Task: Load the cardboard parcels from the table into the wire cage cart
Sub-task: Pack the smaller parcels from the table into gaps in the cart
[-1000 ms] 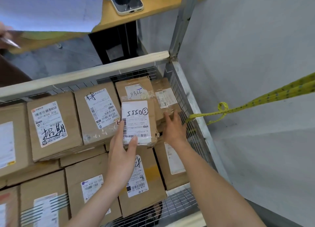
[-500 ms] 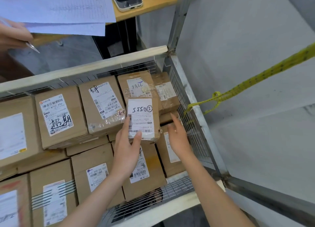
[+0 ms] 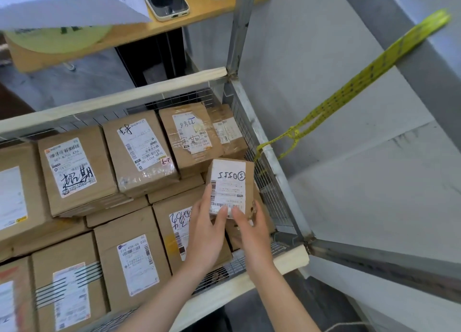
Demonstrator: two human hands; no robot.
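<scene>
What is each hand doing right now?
Left hand: holding the small parcel, left edge.
Right hand: holding the same small parcel, lower right corner.

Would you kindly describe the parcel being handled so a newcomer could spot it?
In the wire cage cart, follow the right mesh wall to where the yellow strap is tied. Just inside, the left hand and right hand hold a small parcel. Unlike its wider neighbours, its white label nearly covers the top, with a circled handwritten mark.
</scene>
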